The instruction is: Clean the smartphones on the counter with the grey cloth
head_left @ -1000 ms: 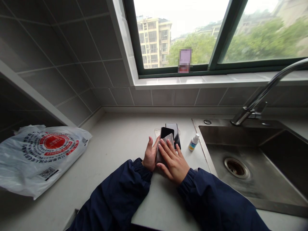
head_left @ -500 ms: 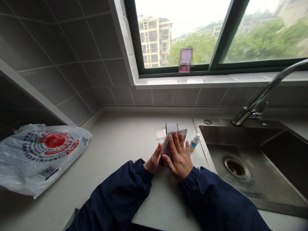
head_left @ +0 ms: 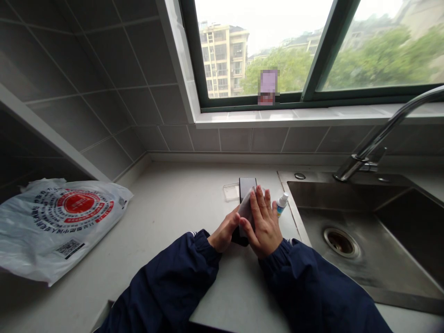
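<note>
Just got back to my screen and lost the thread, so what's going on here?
A person's left hand holds a dark phone above the counter, while the right hand presses a grey cloth over it. Just beyond, a second phone lies partly hidden, with a clear case on its left. A small white-capped bottle stands right of the hands, beside the sink.

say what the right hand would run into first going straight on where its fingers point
Probably the far right corner of the phone lying on the counter, just ahead of the right hand. Height is unclear; if the hand clears it, the tiled wall looks next.
</note>
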The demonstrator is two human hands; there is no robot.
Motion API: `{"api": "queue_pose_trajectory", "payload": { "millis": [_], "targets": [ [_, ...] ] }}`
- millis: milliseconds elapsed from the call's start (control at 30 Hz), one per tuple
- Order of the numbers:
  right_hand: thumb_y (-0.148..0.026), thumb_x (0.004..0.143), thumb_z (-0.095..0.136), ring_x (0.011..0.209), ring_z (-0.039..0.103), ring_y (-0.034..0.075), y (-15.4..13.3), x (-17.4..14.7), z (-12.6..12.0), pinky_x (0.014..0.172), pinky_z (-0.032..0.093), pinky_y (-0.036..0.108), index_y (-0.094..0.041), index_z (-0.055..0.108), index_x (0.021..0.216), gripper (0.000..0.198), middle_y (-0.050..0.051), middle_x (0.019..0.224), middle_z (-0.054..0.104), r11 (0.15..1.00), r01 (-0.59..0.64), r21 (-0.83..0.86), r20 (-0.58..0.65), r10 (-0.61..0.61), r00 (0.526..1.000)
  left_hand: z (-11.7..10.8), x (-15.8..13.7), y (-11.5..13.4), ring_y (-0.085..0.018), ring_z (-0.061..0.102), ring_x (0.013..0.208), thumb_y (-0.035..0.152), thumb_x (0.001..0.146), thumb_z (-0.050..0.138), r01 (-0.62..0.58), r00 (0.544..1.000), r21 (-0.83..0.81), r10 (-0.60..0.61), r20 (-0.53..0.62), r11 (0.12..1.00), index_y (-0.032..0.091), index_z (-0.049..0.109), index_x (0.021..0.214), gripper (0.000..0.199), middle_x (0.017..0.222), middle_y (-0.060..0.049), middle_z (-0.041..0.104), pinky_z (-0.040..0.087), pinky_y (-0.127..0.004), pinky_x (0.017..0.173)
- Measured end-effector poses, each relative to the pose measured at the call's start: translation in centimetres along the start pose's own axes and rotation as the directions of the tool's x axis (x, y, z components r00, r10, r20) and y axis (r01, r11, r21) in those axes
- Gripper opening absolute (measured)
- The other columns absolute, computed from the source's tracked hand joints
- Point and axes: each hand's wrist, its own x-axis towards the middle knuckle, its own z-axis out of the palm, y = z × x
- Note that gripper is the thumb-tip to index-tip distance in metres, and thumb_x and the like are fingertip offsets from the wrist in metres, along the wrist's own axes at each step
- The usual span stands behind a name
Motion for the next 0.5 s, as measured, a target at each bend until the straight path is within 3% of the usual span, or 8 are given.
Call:
{"api": "queue_pose_trajectory", "payload": {
  "millis": [233, 500],
  "targets": [
    [-0.039, 0.102, 0.041, 0.154, 0.006, 0.036, -0.06, 0.04, 0.01, 0.117, 0.021, 0.067, -0.022, -0.006, 0.161, 0.077, 0.011, 0.168, 0.008, 1.000, 0.000, -0.005, -0.008, 0.000, 1.000, -0.07, 0.04, -0.06, -0.035, 0.032, 0.148, 0.057, 0.092, 0.054, 0.009, 0.999, -0.082, -0.013, -0.050, 0.997, 0.020, 0.051, 0.147, 0.066, 0.155, -0.009, 0.045, 0.018, -0.046, 0.125],
    [-0.041, 0.103, 0.040, 0.154, 0.009, 0.034, -0.12, 0.08, -0.11, 0.118, 0.023, 0.064, -0.020, -0.008, 0.161, 0.078, 0.012, 0.167, 0.010, 0.999, -0.029, -0.016, -0.032, 0.029, 0.999, -0.68, -0.34, -0.74, -0.036, 0.036, 0.146, 0.061, 0.094, 0.049, 0.048, 0.996, -0.073, -0.053, -0.071, 0.996, 0.019, 0.053, 0.145, 0.066, 0.152, -0.010, 0.050, 0.024, -0.047, 0.123]
  ]
}}
